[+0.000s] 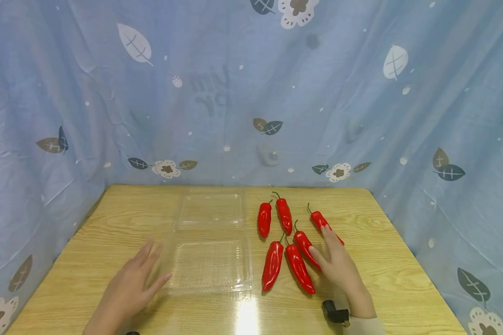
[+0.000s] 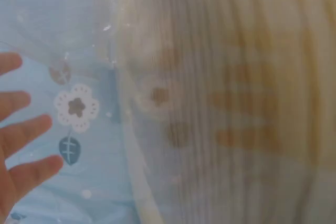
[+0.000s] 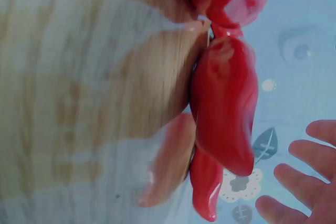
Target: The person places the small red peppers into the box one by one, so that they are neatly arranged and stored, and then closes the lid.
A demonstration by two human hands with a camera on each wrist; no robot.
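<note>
A clear plastic container (image 1: 209, 265) with its lid (image 1: 211, 209) folded back lies flat on the table. Just left of it hovers my left hand (image 1: 132, 284), fingers spread, holding nothing. To the container's right lie several glossy red chili peppers with green stems, among them a front-left pepper (image 1: 271, 267) and a middle pepper (image 1: 300, 270). Over the rightmost pepper (image 1: 320, 221) and its neighbour (image 1: 304, 244) my right hand (image 1: 341, 267) extends with parted fingers, partly covering both; contact cannot be told. The right wrist view shows a large pepper (image 3: 226, 103) near loose fingers (image 3: 302, 182).
The pale wooden table (image 1: 394, 260) ends at a blue patterned curtain (image 1: 226, 93) behind and at both sides. Two more peppers, a back-left one (image 1: 264, 221) and a back one (image 1: 284, 216), lie beside the lid. A black wrist device (image 1: 334, 312) sits by the right wrist.
</note>
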